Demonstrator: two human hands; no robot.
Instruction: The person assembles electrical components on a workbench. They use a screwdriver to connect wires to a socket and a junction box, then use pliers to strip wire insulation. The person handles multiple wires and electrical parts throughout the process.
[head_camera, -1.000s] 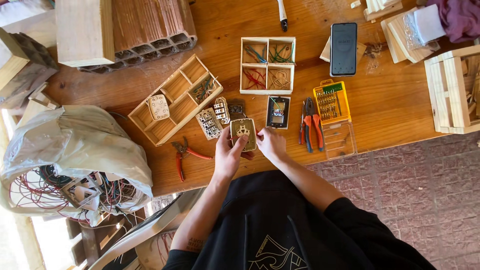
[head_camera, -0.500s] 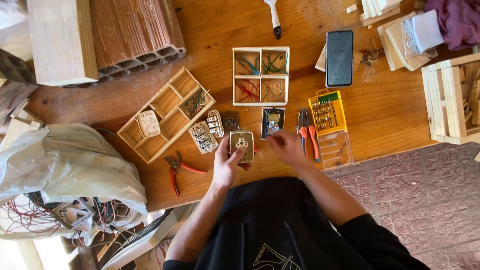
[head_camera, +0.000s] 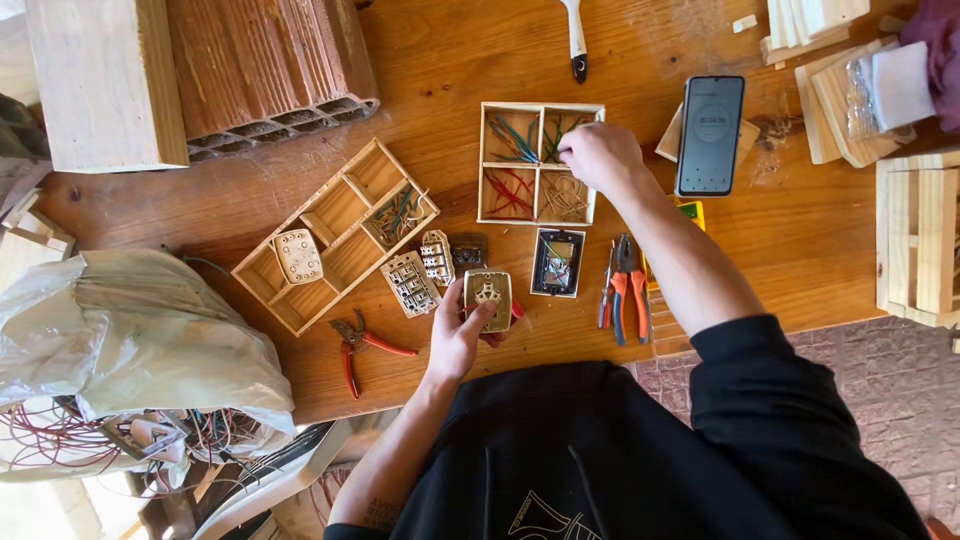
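Note:
My left hand (head_camera: 461, 335) holds a small beige electrical switch plate (head_camera: 488, 296) near the table's front edge. My right hand (head_camera: 597, 158) reaches out over a square wooden box (head_camera: 541, 163) with four compartments of coloured wire pieces, its fingers over the upper right compartment with the green wires. Whether it grips a wire I cannot tell. Beside the held plate lie a dark switch box (head_camera: 557, 263), a grey switch module (head_camera: 409, 283) and a smaller module (head_camera: 437, 257).
A long wooden divided tray (head_camera: 336, 232) holds a white plate and wires. Red-handled cutters (head_camera: 355, 347) and orange pliers (head_camera: 625, 287) lie near the front. A phone (head_camera: 710, 134), a brush (head_camera: 576, 38), a brick (head_camera: 270, 70), wood blocks and a bag of wires (head_camera: 130, 350) surround them.
My right hand has left the switch plate and moved up to the four-compartment wire box. My left hand keeps the plate in place.

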